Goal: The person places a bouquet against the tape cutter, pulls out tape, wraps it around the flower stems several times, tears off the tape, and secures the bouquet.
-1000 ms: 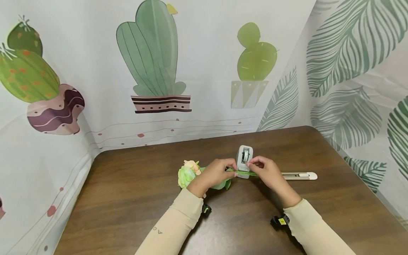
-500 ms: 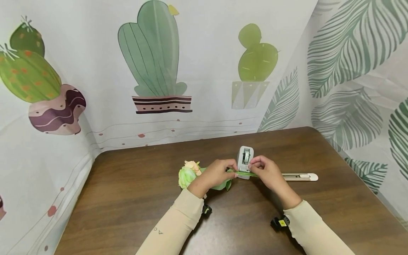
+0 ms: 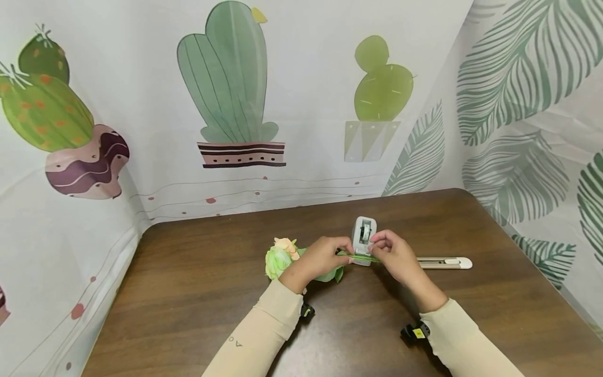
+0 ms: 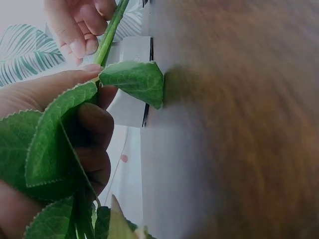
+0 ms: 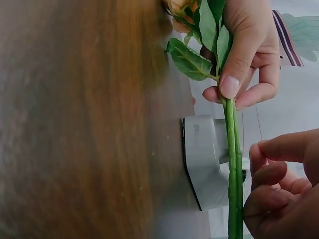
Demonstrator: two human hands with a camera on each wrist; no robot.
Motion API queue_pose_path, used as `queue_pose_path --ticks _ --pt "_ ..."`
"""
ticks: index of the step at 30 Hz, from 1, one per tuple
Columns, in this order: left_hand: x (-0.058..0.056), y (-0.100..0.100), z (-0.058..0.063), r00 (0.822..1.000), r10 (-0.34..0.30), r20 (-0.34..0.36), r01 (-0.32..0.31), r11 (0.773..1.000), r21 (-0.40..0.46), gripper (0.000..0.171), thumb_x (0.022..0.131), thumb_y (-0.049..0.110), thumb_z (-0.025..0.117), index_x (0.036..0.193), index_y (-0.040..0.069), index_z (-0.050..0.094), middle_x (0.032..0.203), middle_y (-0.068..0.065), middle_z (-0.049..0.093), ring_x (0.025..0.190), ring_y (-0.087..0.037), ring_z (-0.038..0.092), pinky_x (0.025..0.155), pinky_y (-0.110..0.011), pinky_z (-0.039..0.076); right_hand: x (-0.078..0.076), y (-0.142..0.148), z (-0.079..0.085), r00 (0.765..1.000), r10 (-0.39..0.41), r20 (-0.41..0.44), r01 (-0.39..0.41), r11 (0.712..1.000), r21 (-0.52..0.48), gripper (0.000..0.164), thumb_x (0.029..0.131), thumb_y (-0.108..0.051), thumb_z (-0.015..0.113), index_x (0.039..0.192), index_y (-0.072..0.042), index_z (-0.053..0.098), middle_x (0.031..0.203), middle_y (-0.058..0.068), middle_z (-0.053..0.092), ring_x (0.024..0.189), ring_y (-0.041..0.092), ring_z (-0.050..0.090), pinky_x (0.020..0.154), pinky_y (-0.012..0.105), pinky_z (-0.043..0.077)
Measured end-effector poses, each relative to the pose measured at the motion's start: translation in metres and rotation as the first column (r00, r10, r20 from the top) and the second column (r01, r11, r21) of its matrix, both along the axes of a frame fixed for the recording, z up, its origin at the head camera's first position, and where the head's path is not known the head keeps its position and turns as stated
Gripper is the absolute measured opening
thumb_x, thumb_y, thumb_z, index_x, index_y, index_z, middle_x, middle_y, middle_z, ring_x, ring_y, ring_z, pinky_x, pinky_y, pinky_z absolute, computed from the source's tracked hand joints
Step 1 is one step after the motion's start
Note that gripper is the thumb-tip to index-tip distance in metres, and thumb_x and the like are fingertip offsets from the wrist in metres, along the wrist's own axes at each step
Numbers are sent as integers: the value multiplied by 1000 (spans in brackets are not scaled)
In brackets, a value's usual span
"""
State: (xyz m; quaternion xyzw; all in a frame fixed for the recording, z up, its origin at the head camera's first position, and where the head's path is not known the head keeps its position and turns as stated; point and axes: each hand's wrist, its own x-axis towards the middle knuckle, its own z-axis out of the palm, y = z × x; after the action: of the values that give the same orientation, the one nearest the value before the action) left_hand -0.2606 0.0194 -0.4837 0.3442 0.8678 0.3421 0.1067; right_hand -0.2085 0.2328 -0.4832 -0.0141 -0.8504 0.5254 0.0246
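L grip [image 3: 319, 258] pinches slim, green, plastic-looking stems [image 5: 233, 149]; R grip [image 3: 397, 257] curled nearby, can't tell if holding; slack L pinch cd splay stems.

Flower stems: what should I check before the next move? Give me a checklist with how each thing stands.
1. Stems held by the left hand: ok.
2. Stems lying side by side: ok.
3. Tape dispenser standing on the table: ok.
4. Right hand holding tape: cannot tell, none shows clearly.
5. Knife blade drawn in: cannot tell, front end hidden.
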Motion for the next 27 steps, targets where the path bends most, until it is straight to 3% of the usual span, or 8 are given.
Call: queue_pose_path --ticks 11,20,27 --pt "1 2 1 1000 10 -2 -10 1000 1 5 95 20 72 98 23 69 103 4 75 88 -6 61 79 -23 48 3 -7 -2 999 12 43 -7 992 -124 14 94 0 61 106 6 57 84 10 58 53 11 49 43 24 41" --pt "2 3 1 1000 11 -4 -11 1000 1 5 95 21 71 98 23 69 104 4 75 90 -6 62 80 -23 49 9 -12 4 999 -1 53 8 991 -134 15 94 0 61 106 8 57 86 13 59 53 12 52 45 25 43" --pt "2 4 2 1000 13 0 -13 1000 1 4 95 21 71 97 23 69 104 4 76 90 -6 62 80 -23 49 9 -12 -3 998 -16 53 23 990 -137 11 94 -1 63 102 4 58 85 11 59 50 12 51 44 25 43"
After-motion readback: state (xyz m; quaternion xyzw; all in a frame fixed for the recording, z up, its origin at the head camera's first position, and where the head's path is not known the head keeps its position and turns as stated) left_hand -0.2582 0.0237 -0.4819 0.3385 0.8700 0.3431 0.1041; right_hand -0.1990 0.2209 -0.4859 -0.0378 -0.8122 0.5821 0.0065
